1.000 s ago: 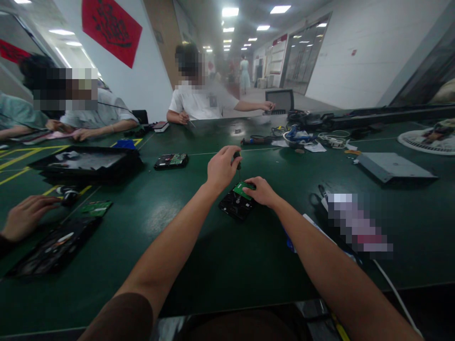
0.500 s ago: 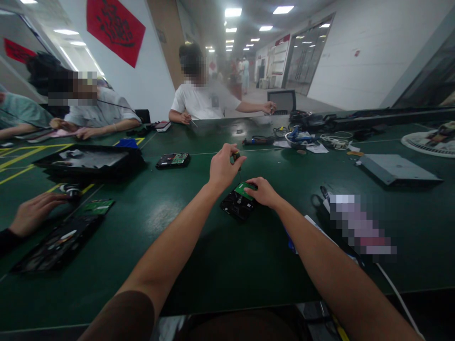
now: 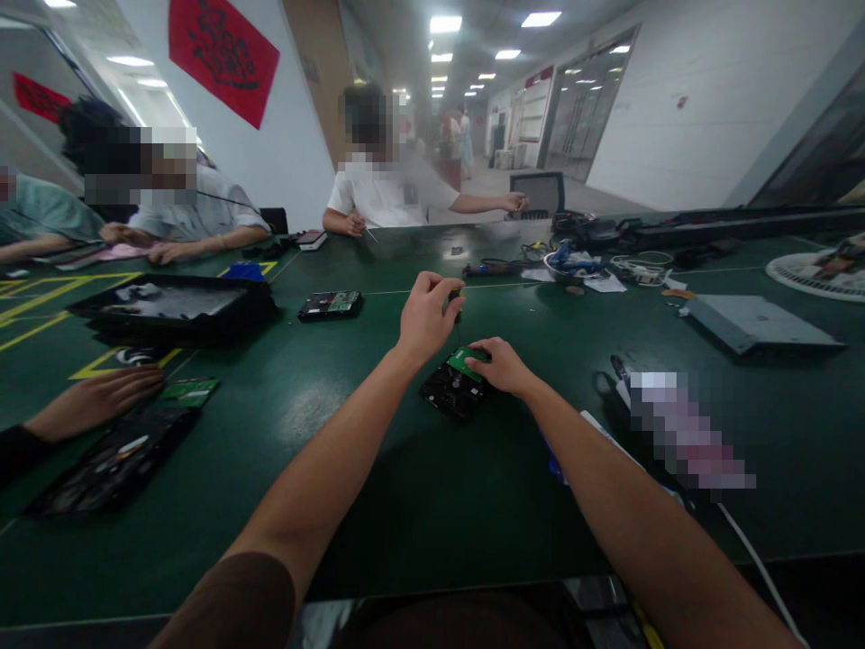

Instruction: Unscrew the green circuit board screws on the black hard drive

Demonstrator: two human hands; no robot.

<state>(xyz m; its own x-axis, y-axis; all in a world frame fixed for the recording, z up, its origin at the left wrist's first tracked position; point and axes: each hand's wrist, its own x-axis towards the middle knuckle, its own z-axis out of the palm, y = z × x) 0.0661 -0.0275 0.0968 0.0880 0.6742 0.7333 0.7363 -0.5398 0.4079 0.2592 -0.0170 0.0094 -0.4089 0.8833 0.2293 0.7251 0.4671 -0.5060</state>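
Observation:
A black hard drive (image 3: 450, 392) with a green circuit board (image 3: 463, 361) on top lies on the dark green table (image 3: 419, 487) in front of me. My left hand (image 3: 424, 317) is closed around the dark handle of a small screwdriver (image 3: 455, 303), held upright over the drive. My right hand (image 3: 498, 365) rests on the drive's far right corner, fingers pressed on the green board, holding it down.
Another hard drive (image 3: 331, 305) lies further left. A black tray (image 3: 172, 306) and a co-worker's hand (image 3: 101, 399) over a green board (image 3: 187, 392) are at the left. People sit along the far edge. A grey box (image 3: 753, 320) and cables (image 3: 574, 261) lie at the right.
My left hand has lifted and shifted slightly on the screwdriver. The co-worker's hand at the left has slid right toward the green board. My right hand stays on the drive.

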